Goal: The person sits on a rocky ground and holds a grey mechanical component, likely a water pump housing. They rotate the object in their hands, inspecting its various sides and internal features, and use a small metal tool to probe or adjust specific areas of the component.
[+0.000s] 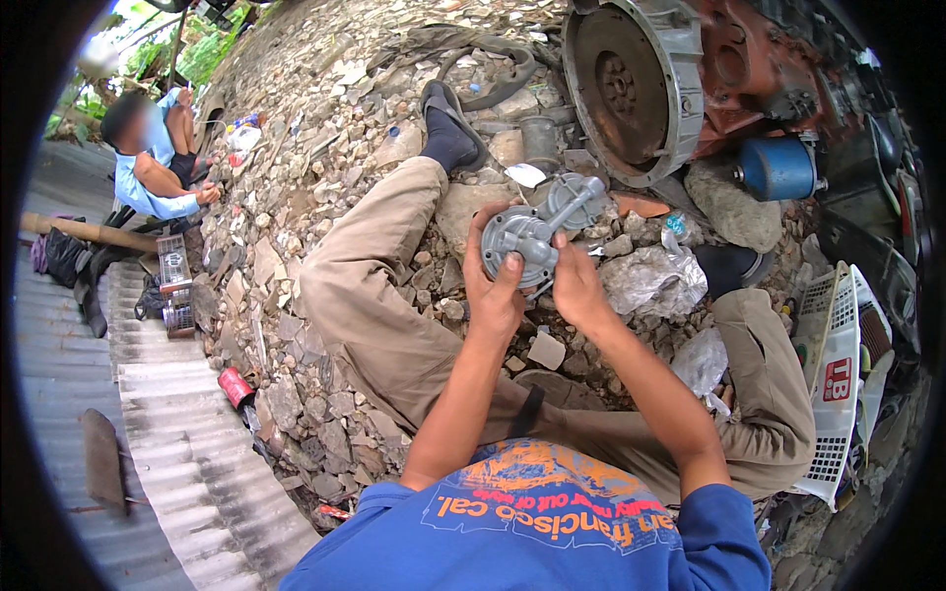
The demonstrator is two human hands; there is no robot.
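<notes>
Between my hands is a grey cast-metal part (522, 243) with a round, ribbed housing, a raised arm across it and a second rounded end farther off. Its exact kind does not show. My left hand (496, 286) wraps the left side of the round housing, thumb on top. Against its near right side presses my right hand (575, 284), fingers bent around the edge. The part is held up above the rubble, between my spread legs. My fingers hide its underside.
A large engine with a round bell housing (631, 94) stands at the far right, with a blue cylindrical filter (778, 167) on it. Crumpled clear plastic (655, 281) lies right of my hands. A white plastic crate (833, 384) is at right. Another person (158, 163) sits far left.
</notes>
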